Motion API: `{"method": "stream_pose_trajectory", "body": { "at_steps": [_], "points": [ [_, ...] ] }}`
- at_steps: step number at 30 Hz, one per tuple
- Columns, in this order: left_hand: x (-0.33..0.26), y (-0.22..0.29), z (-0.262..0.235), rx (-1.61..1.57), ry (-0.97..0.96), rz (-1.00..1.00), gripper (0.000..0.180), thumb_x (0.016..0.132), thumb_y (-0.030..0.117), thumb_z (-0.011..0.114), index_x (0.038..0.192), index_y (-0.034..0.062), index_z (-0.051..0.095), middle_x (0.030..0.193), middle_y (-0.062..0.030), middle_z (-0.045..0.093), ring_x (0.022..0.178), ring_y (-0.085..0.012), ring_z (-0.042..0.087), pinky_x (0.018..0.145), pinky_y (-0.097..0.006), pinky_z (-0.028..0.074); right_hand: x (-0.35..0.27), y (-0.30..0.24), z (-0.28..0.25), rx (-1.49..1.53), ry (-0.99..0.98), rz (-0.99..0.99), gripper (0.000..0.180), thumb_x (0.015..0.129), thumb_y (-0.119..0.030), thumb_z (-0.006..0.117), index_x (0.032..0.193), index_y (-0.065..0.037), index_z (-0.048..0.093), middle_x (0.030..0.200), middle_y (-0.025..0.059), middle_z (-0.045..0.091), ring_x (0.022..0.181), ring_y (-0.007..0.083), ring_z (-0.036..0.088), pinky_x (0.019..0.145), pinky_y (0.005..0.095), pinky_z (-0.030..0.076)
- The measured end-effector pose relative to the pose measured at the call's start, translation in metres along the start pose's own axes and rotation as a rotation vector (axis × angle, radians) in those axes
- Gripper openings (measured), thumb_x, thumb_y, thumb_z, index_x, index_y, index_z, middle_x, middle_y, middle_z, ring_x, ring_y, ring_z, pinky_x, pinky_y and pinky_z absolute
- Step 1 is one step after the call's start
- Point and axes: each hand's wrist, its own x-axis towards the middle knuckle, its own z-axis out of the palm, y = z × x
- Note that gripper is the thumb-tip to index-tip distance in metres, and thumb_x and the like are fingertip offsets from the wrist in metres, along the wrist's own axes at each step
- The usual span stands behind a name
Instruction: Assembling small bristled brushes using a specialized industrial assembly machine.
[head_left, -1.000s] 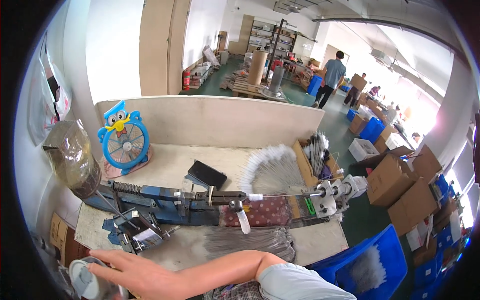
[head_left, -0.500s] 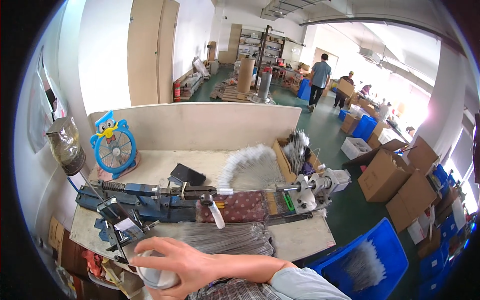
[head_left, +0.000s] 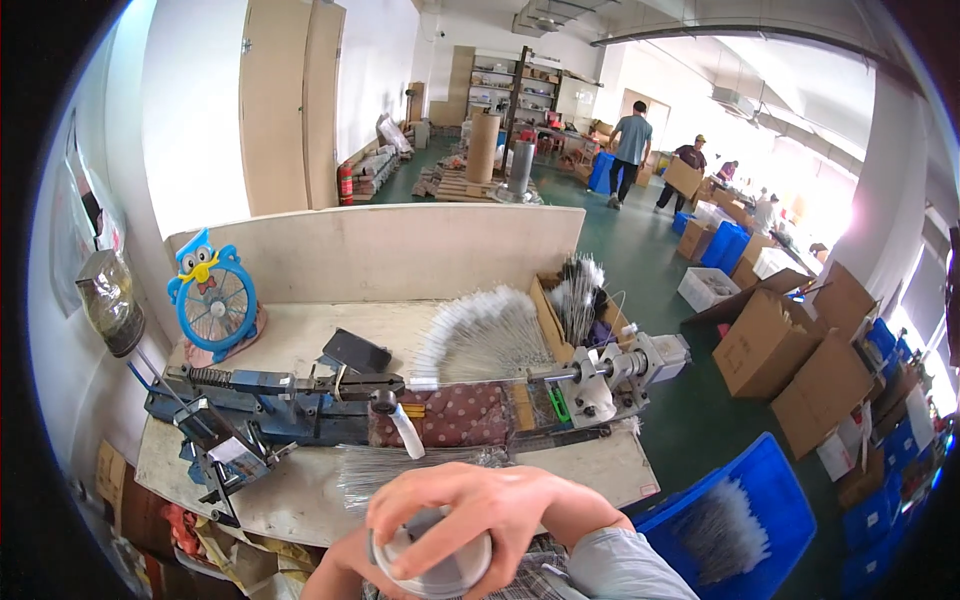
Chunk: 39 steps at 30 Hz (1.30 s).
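Seen from the round white-topped container (head_left: 465, 574), which is held low in the view near six o'clock, the right hand (head_left: 478, 515) comes in from about two o'clock and covers much of the top, its fingers spread and curled down over the rim. The left hand (head_left: 345, 562) lies close against the nine o'clock side; its fingers are hidden, so whether they are pressed together or pinching cannot be told. Just beyond the hands, toward eleven o'clock, thin wire rods (head_left: 372, 478) lie on the workbench (head_left: 590, 470). A crank with a white handle (head_left: 408, 432) and a polka-dot cloth (head_left: 470, 418) sit around twelve o'clock, with a smartphone (head_left: 358, 350) farther off at eleven. A fan of white-tipped wire brushes (head_left: 490, 335) spreads at twelve, a green clip (head_left: 558, 403) lies at one, and a cardboard box (head_left: 548, 322) holding more brushes stands farther out at one. A blue cartoon fan (head_left: 213, 310) stands toward half past ten, a black metal fixture (head_left: 222, 450) at ten, and a blue bin (head_left: 790, 500) at three, white bristles inside it.
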Motion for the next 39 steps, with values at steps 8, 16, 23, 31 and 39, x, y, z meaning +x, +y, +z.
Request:
{"method": "stream_pose_trajectory", "body": {
  "at_steps": [8, 16, 23, 31, 39],
  "points": [
    [0.058, -0.004, 0.029, -0.247, -0.318, -0.005, 0.101, 0.036, 0.05, 0.085, 0.12, 0.0035, 0.052, 0.111, -0.0156, 0.056, 0.1, -0.0334, 0.056, 0.085, -0.042, 0.043, -0.04, -0.031, -0.03, 0.149, 0.565, -0.224, 0.057, 0.068, -0.04, 0.077, 0.116, -0.012, 0.061, 0.117, 0.015, 0.051, 0.11, 0.0361, 0.05, 0.089, 0.0537, 0.044],
    [0.126, 0.049, 0.03, -0.305, -0.421, 0.161, 0.053, 0.076, 0.018, 0.066, 0.121, -0.0039, 0.049, 0.117, -0.0211, 0.055, 0.1, -0.0318, 0.06, 0.085, -0.038, 0.051, -0.129, -0.103, -0.038, 0.046, 1.109, -0.369, 0.066, 0.079, -0.047, 0.065, 0.133, -0.016, 0.044, 0.128, 0.0087, 0.039, 0.114, 0.0323, 0.044, 0.083, 0.0457, 0.051],
    [0.141, 0.058, 0.036, -0.086, -0.338, 0.297, 0.094, 0.045, 0.054, 0.083, 0.117, 0.0014, 0.055, 0.109, -0.0173, 0.061, 0.1, -0.0344, 0.06, 0.083, -0.041, 0.048, -0.19, -0.12, -0.006, -0.198, 1.504, -0.253, 0.067, 0.082, -0.052, 0.057, 0.134, -0.014, 0.04, 0.129, 0.016, 0.042, 0.113, 0.0378, 0.048, 0.096, 0.0526, 0.042],
    [0.145, 0.059, 0.041, -0.141, -0.196, 0.41, 0.055, 0.076, 0.034, 0.069, 0.113, -0.0046, 0.056, 0.103, -0.0208, 0.063, 0.092, -0.0335, 0.065, 0.075, -0.04, 0.054, -0.22, -0.124, -0.005, -0.23, 1.594, -0.175, 0.071, 0.083, -0.054, 0.051, 0.136, -0.01, 0.037, 0.134, 0.0165, 0.042, 0.122, 0.0357, 0.04, 0.102, 0.0489, 0.034],
    [0.15, 0.066, 0.032, -0.006, -0.124, 0.518, 0.028, 0.084, 0.016, 0.062, 0.104, -0.0043, 0.06, 0.101, -0.0194, 0.063, 0.088, -0.0336, 0.066, 0.076, -0.041, 0.055, -0.21, -0.114, -0.001, -0.292, 1.609, -0.105, 0.072, 0.083, -0.056, 0.049, 0.138, -0.012, 0.035, 0.134, 0.0185, 0.039, 0.116, 0.0418, 0.047, 0.094, 0.0552, 0.043]
  ]
}}
